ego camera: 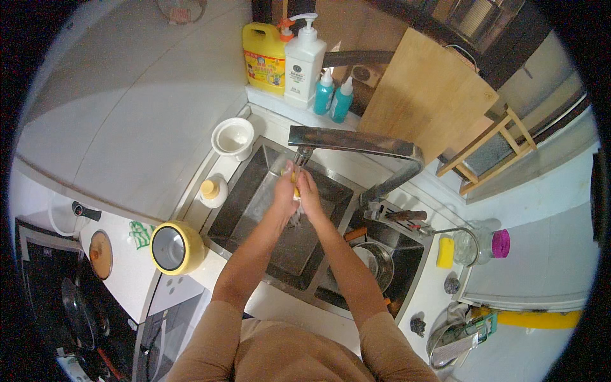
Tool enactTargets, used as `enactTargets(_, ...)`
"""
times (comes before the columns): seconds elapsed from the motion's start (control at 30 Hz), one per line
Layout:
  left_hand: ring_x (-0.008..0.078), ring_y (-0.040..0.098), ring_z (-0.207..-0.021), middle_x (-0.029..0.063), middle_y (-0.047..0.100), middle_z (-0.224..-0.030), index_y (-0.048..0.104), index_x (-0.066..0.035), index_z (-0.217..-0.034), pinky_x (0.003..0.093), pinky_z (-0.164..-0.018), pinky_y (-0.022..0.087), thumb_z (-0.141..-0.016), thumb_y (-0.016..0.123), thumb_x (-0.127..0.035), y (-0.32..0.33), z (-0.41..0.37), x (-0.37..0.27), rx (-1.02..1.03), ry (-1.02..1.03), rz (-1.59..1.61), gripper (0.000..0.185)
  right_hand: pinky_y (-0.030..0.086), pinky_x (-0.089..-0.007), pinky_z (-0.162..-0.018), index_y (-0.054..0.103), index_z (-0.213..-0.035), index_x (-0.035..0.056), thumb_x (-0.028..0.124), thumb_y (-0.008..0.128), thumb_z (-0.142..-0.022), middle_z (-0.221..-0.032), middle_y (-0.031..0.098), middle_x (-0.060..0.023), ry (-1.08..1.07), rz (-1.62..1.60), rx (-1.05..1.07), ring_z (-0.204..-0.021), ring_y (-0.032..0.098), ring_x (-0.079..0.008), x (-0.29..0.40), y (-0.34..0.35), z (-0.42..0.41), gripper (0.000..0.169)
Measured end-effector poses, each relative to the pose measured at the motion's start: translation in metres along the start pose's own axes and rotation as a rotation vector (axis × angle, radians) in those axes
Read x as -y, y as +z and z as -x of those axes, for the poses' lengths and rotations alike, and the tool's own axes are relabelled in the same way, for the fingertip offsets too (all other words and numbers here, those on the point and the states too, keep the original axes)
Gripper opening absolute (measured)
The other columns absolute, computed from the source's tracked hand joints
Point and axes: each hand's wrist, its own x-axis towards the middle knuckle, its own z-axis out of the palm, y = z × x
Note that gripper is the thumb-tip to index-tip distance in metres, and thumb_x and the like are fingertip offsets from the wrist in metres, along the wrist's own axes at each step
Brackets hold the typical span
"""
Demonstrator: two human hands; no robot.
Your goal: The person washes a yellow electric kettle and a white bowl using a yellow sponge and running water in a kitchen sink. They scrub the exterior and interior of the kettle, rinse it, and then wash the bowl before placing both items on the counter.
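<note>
Under the running spout of the metal faucet [358, 139], my left hand [285, 193] and my right hand [308, 193] are closed together. Between them shows a small yellow thing [296, 186], mostly hidden by my fingers, too blurred to name exactly. Water falls past my palms into the large compartment of the stainless steel sink [248, 234]. In the smaller compartment to the right sits a metal pot [384, 267].
Left of the sink stand a white ceramic pot [233, 138], a white bottle [213, 192] and a yellow round container [193, 248]. Behind are a yellow detergent jug [265, 57], a white pump bottle [305, 67] and a wooden cutting board [425, 95]. A yellow sponge [445, 252] lies at right.
</note>
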Motion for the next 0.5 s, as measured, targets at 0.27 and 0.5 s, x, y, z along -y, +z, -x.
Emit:
enactTargets(0.27,0.0259,0.056,-0.090,0.0089,0.058,-0.099,0.054,-0.010,-0.102,0.0414,-0.078,0.044,-0.084,0.033,-0.056,0.012,0.027,-0.019,0.288,-0.212,0.334,0.054,0.036,-0.0284,-0.090,0.041,-0.122,0.0048,0.040,0.036,-0.091,-0.117,0.049,-0.0060,0.202,-0.171,0.045,-0.104,0.049,-0.0154,-0.018,-0.037,-0.006,0.047)
enactTargets(0.5,0.0297,0.048,-0.107,0.0118,0.049,-0.119,0.044,-0.013,-0.121,0.0517,-0.085,0.039,-0.083,0.030,-0.060,0.013,0.043,-0.027,0.327,-0.277,0.360,0.062,0.041,-0.0255,-0.081,0.036,-0.125,0.0024,0.025,0.054,-0.085,-0.110,0.048,-0.0058,0.025,-0.068,0.103,-0.099,0.048,-0.0149,-0.002,-0.041,0.011,0.049)
